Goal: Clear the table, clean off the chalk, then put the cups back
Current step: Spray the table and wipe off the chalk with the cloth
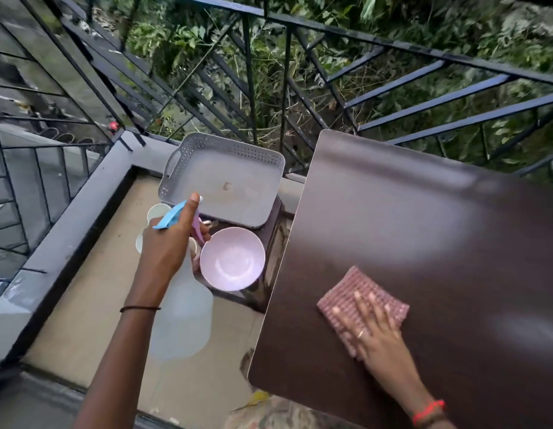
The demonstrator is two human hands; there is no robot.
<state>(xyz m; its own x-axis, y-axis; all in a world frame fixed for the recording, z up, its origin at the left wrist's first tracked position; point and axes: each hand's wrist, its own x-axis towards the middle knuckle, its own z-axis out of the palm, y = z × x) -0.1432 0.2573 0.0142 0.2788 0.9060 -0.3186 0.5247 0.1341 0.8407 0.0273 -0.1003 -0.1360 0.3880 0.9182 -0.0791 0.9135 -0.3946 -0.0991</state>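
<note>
The dark brown table fills the right half of the view. My right hand lies flat on a pink checked cloth near the table's left front edge. To the left of the table, my left hand grips a translucent spray bottle by its blue and pink trigger head, held over the floor. White cups are partly hidden behind that hand. A pink bowl stands on a low dark stand beside them.
A grey perforated tray sits on the low stand beyond the bowl. A black metal railing runs behind the tray and table, with plants beyond. A grey ledge borders the beige floor on the left.
</note>
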